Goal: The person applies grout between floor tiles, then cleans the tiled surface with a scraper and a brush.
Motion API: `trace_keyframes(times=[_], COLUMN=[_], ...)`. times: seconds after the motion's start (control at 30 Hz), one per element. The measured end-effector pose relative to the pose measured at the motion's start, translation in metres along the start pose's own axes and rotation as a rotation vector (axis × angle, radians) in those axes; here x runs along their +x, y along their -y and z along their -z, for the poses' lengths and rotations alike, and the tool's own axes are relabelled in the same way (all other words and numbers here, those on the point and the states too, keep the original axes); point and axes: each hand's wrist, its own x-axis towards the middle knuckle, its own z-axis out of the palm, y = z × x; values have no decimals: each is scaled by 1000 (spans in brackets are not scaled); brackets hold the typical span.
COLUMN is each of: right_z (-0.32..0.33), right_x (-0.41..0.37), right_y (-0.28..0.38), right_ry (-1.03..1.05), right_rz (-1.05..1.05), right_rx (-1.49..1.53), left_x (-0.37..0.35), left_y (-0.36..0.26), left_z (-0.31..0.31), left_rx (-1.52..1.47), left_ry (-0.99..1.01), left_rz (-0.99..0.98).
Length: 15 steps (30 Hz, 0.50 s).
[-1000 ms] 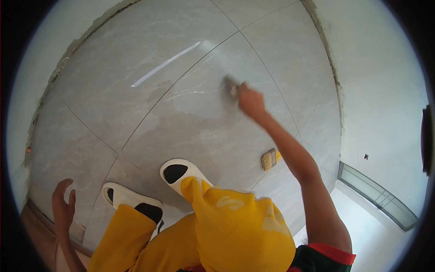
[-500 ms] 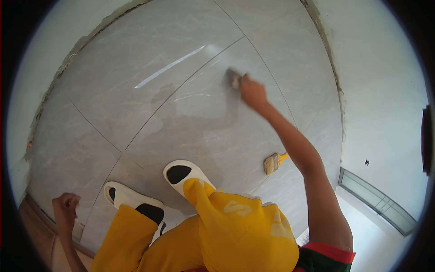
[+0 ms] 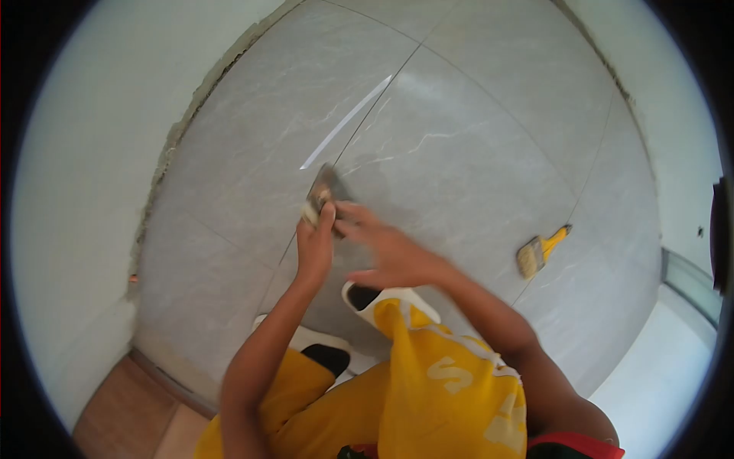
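Note:
Over the grey tiles, my left hand (image 3: 312, 249) is closed on a scraper (image 3: 324, 183) with a flat, dull blade. The blade points away from me, close to a dark joint line, and the grip is mostly hidden by my fingers. My right hand (image 3: 394, 251) is at the scraper's right side, smeared by motion. Its fingertips overlap the tool's edge and its thumb is held apart. Just beyond the blade, a narrow white strip (image 3: 345, 122) runs slantwise on the tiles beside the joint.
A yellow-handled paintbrush (image 3: 544, 251) lies on the tiled floor (image 3: 459, 199) to the right. My feet in white slides (image 3: 325, 336) stand below my hands. Pale walls (image 3: 99, 176) border both sides, with rough lower edges. Brown boards (image 3: 126, 405) are at the lower left.
The scraper has come from my right hand, out over the tiles, back toward me and into my left hand. My left hand has moved in from the lower left. The view has shifted.

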Motion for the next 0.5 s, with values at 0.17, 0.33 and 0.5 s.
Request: trace_keyframes(times=[0.17, 0.33, 0.5], right_z=[110, 139, 128], right_x=[-197, -379, -325], right_y=[-112, -185, -137], right_ry=[-866, -1164, -1062], right_rz=[-745, -1433, -1397], right_rx=[-831, -154, 189], left_x=[76, 160, 195], left_y=[6, -12, -22], left_z=[97, 196, 0], left_rx=[406, 695, 808], left_ry=[-191, -398, -261], left_rz=[-87, -324, -399])
